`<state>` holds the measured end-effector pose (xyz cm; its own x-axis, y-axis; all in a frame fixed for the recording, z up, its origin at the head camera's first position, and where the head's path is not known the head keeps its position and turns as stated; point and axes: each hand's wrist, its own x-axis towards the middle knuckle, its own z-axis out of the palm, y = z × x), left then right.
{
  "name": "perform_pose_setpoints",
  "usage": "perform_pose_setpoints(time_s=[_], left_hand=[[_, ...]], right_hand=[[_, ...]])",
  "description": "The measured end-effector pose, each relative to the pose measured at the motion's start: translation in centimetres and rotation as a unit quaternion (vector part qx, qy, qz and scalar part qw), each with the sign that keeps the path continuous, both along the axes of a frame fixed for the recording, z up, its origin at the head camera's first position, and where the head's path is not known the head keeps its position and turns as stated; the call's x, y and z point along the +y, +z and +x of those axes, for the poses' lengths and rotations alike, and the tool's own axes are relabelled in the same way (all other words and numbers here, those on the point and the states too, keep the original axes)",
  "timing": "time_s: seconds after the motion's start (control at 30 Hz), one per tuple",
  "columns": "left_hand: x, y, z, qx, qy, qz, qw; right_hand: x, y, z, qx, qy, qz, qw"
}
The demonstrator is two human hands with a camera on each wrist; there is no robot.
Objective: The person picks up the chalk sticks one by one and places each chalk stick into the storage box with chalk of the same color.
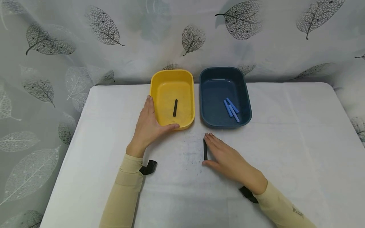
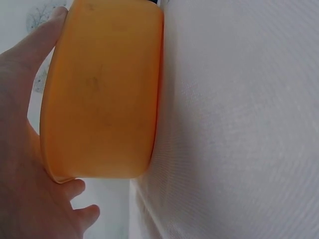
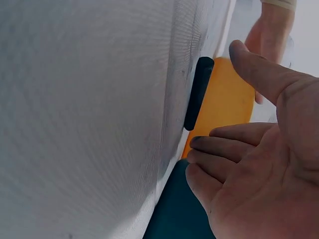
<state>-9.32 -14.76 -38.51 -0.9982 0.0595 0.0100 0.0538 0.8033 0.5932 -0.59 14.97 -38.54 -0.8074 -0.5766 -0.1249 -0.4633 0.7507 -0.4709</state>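
My left hand (image 1: 149,125) rests against the near left corner of a yellow tray (image 1: 190,95). Its fingers lie straight along the left side and the thumb stretches along the near rim. Inside that tray lies one black stick (image 1: 175,107), chalk-like in shape. A second black stick (image 1: 205,149) is on the table, pointing away from me. Around it my right hand (image 1: 231,158) is spread, fingertips by the far end and thumb by the near end. In the right wrist view, the black stick (image 3: 199,93) lies on the cloth beyond the straight fingers, with dark smudges on the fingertips.
A dark blue tray (image 1: 208,118) stands right of the yellow one, with several blue sticks (image 1: 232,109) in it. Dark specks mark the white tablecloth (image 1: 191,156) before the trays. Behind the table hangs a leaf-patterned curtain (image 1: 159,34).
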Motion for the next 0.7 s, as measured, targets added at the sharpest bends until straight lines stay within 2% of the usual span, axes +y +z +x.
perform_pose_setpoints(time_s=[0.3,0.7], left_hand=[[-0.02,0.0,-0.03,-0.005,0.0,0.004,1.0],[-0.11,-0.06,-0.13,-0.007,0.001,0.002,1.0]], right_hand=[[-0.14,-0.21,-0.24,0.017,0.007,0.003,1.0],[-0.13,-0.22,-0.39,0.017,-0.026,-0.039,0.999]])
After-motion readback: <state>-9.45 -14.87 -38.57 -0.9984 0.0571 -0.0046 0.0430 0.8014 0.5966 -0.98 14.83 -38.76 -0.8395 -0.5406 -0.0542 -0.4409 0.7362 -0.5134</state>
